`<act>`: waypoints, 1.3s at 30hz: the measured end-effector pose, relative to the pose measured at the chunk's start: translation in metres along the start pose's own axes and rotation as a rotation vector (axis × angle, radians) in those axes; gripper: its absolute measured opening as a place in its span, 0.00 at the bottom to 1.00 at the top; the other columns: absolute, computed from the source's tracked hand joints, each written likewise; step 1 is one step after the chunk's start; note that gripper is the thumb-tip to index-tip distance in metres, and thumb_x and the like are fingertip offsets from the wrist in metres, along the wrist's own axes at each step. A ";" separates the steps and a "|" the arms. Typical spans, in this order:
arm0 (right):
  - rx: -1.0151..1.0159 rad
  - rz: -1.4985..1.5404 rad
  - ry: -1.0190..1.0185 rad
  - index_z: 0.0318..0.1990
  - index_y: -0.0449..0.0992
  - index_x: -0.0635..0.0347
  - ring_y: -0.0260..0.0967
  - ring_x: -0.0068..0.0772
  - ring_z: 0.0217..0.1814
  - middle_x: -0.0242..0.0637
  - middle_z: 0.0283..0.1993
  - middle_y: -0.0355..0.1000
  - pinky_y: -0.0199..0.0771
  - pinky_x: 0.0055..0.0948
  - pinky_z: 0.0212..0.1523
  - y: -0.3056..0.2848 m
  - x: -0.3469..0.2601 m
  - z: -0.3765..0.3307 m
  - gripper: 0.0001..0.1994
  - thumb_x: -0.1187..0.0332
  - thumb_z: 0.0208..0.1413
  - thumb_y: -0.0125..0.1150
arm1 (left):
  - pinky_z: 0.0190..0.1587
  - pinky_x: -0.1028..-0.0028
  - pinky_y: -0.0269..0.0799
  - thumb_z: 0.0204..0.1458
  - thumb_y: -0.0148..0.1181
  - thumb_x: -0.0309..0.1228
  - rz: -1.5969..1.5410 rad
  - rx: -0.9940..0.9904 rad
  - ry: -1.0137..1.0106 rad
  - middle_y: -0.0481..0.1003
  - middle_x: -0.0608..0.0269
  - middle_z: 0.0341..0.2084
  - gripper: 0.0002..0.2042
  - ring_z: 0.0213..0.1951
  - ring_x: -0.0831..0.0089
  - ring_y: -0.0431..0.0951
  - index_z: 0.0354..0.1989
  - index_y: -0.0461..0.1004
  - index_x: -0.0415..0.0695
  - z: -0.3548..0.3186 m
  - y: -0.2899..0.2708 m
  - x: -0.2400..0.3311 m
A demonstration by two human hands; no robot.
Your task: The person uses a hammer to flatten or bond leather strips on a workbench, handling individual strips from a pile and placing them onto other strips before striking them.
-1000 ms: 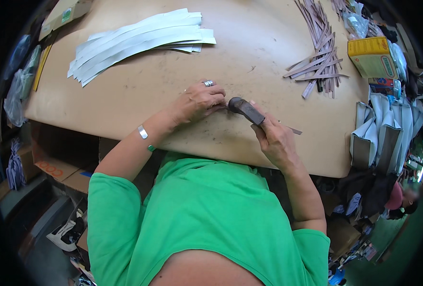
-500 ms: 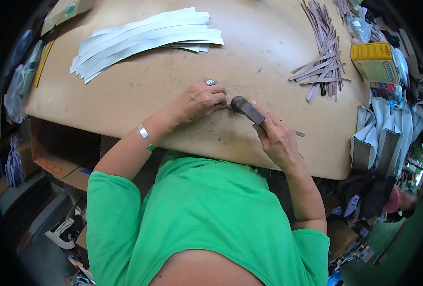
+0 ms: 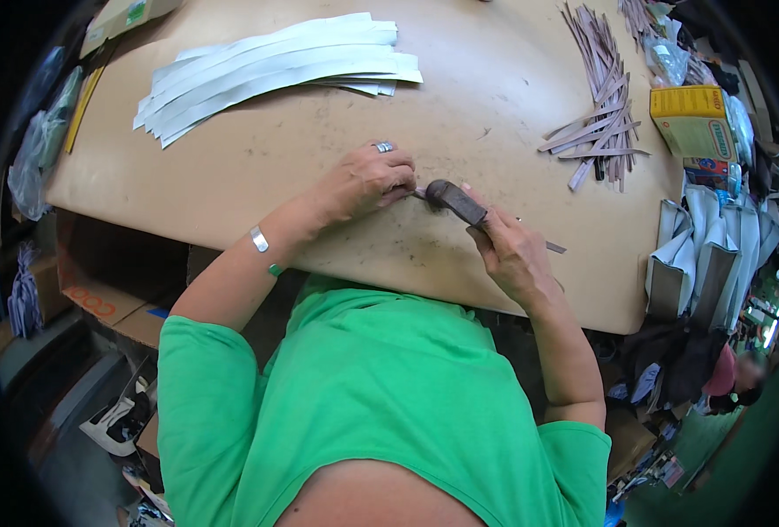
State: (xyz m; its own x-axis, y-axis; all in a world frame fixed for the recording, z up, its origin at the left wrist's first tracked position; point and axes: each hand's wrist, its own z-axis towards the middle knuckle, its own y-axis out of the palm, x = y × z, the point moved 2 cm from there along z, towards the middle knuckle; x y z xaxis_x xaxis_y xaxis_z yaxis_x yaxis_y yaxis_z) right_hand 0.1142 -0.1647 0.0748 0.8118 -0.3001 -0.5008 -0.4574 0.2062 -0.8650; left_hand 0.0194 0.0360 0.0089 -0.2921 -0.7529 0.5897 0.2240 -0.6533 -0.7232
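My left hand [image 3: 367,180] rests low over the tan table [image 3: 477,114], with its fingers pinched together on the end of a thin, narrow strip [image 3: 419,192]. In my right hand [image 3: 514,255] is a hammer [image 3: 456,203], its dark, rounded metal head lying at the strip just right of my left fingertips. The strip seems to run beneath the hammer, and a narrow dark end shows beyond my right hand. Most of the hammer's handle is hidden by my fingers.
Long white strips [image 3: 284,66] lie stacked at the far left. Narrow mauve strips [image 3: 605,123] are heaped at the far right. A yellow box [image 3: 690,119] stands at the right edge, above folded pale pieces [image 3: 701,250]. An open cardboard box [image 3: 99,299] sits under the table's left side.
The view has shifted slightly. My hands keep nearly the same pose, the left still pinching the strip and the hammer head still at it; a bit more strip shows between them.
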 end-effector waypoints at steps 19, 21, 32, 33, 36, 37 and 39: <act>-0.060 0.010 -0.024 0.61 0.61 0.46 0.70 0.44 0.29 0.39 0.35 0.71 0.71 0.37 0.26 0.009 -0.010 0.013 0.29 0.74 0.49 0.58 | 0.36 0.70 0.70 0.41 0.63 0.25 0.063 0.021 0.017 0.73 0.65 0.30 0.05 0.34 0.66 0.73 0.28 0.74 0.45 -0.010 -0.008 -0.006; -0.046 0.016 -0.033 0.60 0.62 0.46 0.70 0.45 0.29 0.39 0.34 0.71 0.70 0.37 0.26 0.009 -0.006 0.014 0.28 0.74 0.49 0.58 | 0.36 0.70 0.70 0.41 0.63 0.25 0.012 0.026 -0.056 0.73 0.65 0.30 0.05 0.33 0.65 0.73 0.28 0.74 0.45 -0.015 -0.014 -0.008; -0.051 0.000 -0.059 0.61 0.62 0.46 0.69 0.44 0.27 0.39 0.33 0.70 0.70 0.36 0.25 0.011 -0.016 0.023 0.28 0.74 0.49 0.57 | 0.34 0.70 0.71 0.42 0.64 0.26 0.028 0.050 -0.013 0.73 0.64 0.31 0.05 0.33 0.66 0.74 0.28 0.74 0.44 -0.021 -0.018 -0.011; -0.046 0.000 -0.061 0.61 0.62 0.46 0.69 0.44 0.27 0.39 0.34 0.70 0.70 0.36 0.25 0.012 -0.016 0.022 0.28 0.75 0.49 0.57 | 0.34 0.70 0.71 0.42 0.64 0.26 0.037 0.054 0.000 0.73 0.64 0.31 0.05 0.32 0.66 0.74 0.28 0.74 0.45 -0.020 -0.018 -0.011; -0.025 0.028 -0.061 0.60 0.62 0.46 0.70 0.43 0.28 0.38 0.35 0.71 0.70 0.35 0.25 0.016 -0.015 0.020 0.28 0.75 0.50 0.57 | 0.33 0.70 0.70 0.41 0.64 0.25 -0.001 0.047 -0.113 0.73 0.64 0.31 0.05 0.32 0.67 0.74 0.27 0.74 0.45 -0.026 -0.023 -0.012; -0.017 0.041 -0.061 0.60 0.62 0.46 0.70 0.43 0.28 0.38 0.35 0.71 0.70 0.35 0.26 0.016 -0.014 0.021 0.28 0.75 0.50 0.57 | 0.33 0.70 0.70 0.41 0.64 0.25 -0.024 0.041 -0.175 0.73 0.64 0.31 0.05 0.32 0.67 0.74 0.27 0.74 0.45 -0.029 -0.025 -0.014; -0.031 0.068 -0.050 0.60 0.62 0.46 0.71 0.43 0.28 0.38 0.36 0.71 0.70 0.34 0.26 0.012 -0.017 0.025 0.28 0.75 0.50 0.57 | 0.33 0.70 0.70 0.41 0.64 0.25 -0.018 0.051 -0.124 0.73 0.64 0.30 0.05 0.31 0.66 0.73 0.27 0.74 0.44 -0.032 -0.027 -0.017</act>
State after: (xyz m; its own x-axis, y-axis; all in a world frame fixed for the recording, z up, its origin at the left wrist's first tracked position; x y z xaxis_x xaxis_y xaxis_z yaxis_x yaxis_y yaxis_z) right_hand 0.1037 -0.1335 0.0736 0.7953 -0.2395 -0.5569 -0.5224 0.1953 -0.8300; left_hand -0.0119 0.0690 0.0073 -0.1801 -0.7430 0.6446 0.2680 -0.6676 -0.6946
